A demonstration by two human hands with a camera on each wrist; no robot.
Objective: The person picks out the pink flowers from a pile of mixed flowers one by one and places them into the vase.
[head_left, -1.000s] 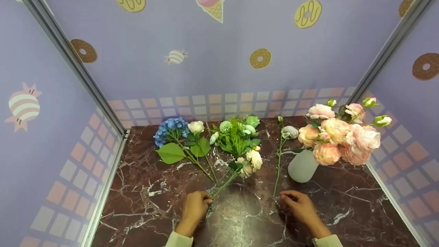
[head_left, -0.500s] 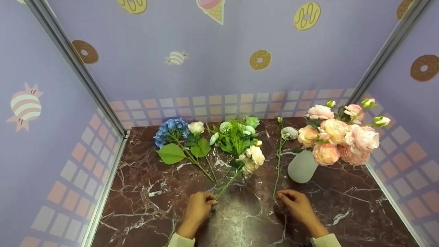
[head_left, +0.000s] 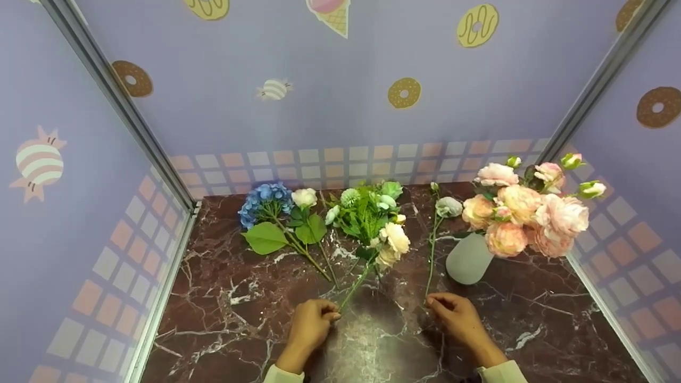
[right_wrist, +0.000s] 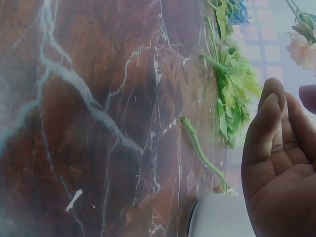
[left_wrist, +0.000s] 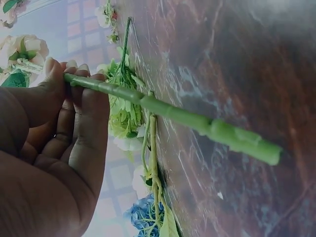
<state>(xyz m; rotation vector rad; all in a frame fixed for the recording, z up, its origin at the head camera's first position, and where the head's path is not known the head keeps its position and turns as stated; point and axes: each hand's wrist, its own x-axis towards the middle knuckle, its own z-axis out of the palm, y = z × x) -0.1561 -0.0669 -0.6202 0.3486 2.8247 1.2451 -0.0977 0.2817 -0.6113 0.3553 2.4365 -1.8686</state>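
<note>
My left hand pinches the green stem of a cream rose between thumb and fingers. In the left wrist view the cut end of that stem sticks out well past the hand, above the table. The bloom leans away from me, in front of the green bunch. My right hand hovers by the lower end of a single white flower lying on the table. Its loosely bent fingers hold nothing in the right wrist view, where the bare stem end lies apart from them.
A white vase with peach and pink roses stands at the right. Along the back lie a blue hydrangea, a white rose and a green leafy bunch. Patterned walls enclose the marble-look table.
My left hand has shifted slightly right with the cream rose, whose bloom moved right too. My right hand has edged left, closer to the white flower's stem end.
</note>
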